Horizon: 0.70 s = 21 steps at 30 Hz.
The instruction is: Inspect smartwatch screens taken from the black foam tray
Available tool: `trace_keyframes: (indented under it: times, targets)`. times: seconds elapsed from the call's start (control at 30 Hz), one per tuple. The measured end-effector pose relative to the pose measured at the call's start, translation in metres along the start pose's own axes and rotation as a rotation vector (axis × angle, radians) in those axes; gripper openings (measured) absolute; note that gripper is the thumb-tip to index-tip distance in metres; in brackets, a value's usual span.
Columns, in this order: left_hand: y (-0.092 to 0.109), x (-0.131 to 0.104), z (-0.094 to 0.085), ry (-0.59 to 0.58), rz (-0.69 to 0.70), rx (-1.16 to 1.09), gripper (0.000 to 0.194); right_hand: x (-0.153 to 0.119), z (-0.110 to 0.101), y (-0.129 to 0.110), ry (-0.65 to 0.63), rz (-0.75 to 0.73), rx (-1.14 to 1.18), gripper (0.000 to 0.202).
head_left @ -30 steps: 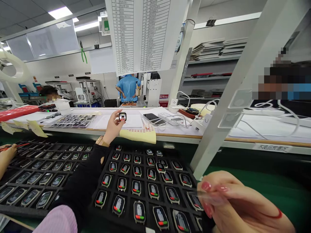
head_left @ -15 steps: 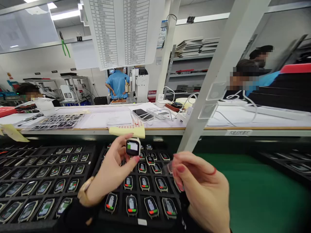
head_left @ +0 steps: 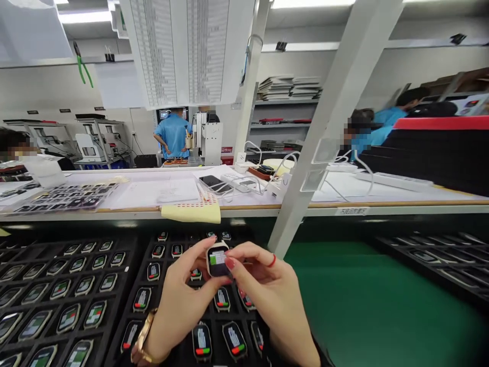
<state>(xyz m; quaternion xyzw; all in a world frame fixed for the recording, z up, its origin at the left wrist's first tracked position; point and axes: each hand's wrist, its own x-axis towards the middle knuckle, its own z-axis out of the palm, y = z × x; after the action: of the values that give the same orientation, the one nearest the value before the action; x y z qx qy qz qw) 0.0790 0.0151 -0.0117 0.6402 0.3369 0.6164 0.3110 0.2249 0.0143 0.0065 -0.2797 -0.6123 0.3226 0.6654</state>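
My left hand (head_left: 183,293) grips a smartwatch (head_left: 217,266) by its edges between thumb and fingers, with its lit screen facing me. White and green blocks show on the screen. My right hand (head_left: 273,293) is closed in a pinch at the right edge of that screen, on what looks like a thin clear film; its outline is hard to make out here. Under both hands lies a black compartment tray (head_left: 212,320) of watches with lit screens, each showing a red and green bar.
A second black tray (head_left: 124,290) of watches lies at the left, another (head_left: 420,255) at the right beyond a green surface (head_left: 344,295). A slanted white post (head_left: 321,127) rises in front. The shelf behind bears a phone (head_left: 216,184), cables and papers. Several people are farther back.
My right hand has moved left and in to the watch, bringing a see-through piece at its fingertips to the screen. My left hand still holds the watch, a little lower. The view has turned right.
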Motion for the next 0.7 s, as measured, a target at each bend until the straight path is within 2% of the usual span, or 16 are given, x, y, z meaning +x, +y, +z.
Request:
trace_keyframes:
  times: [0.27, 0.7]
  targets:
    - [0.0002, -0.0048, -0.0021, 0.024, 0.016, 0.106, 0.055, -0.0028, 0.0047, 0.005, 0.06, 0.036, -0.031, 0.007]
    - [-0.0006, -0.0058, -0.0013, 0.024, 0.026, 0.162, 0.05, -0.0037, 0.0068, 0.0067, 0.07, 0.018, -0.05, 0.008]
